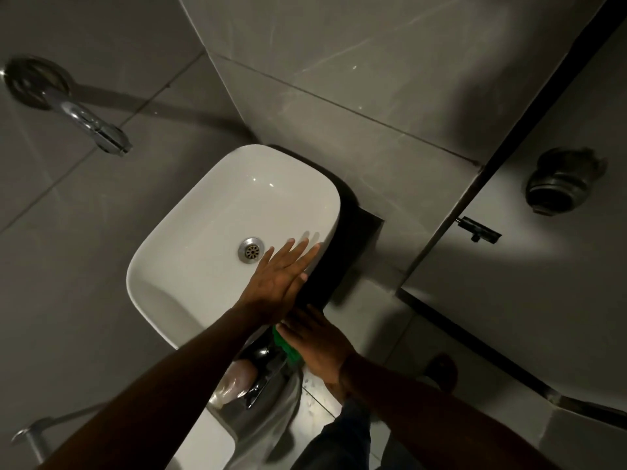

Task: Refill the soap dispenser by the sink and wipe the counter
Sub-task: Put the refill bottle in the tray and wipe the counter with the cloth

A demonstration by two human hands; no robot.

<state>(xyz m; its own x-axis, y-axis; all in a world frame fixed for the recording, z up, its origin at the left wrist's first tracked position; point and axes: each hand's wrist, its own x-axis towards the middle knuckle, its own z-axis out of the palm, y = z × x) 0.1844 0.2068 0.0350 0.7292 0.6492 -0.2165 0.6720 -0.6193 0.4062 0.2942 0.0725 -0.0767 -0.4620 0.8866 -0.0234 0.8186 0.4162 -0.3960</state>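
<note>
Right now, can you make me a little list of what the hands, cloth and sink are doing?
left hand: flat, fingers straight, on the sink rim by the dark counter
right hand: pressing flat on the green cloth
green cloth: at the dark counter's near end
sink: white, drain uncovered
tap: chrome, on the wall

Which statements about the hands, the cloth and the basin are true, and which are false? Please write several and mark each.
1. The left hand has straight fingers. True.
2. The right hand holds a bottle. False: it presses on a green cloth.
3. A plug covers the drain. False: the drain is uncovered.
4. The tap comes out of the wall. True.
5. The white basin is full of water. False: its bottom is bare.
</note>
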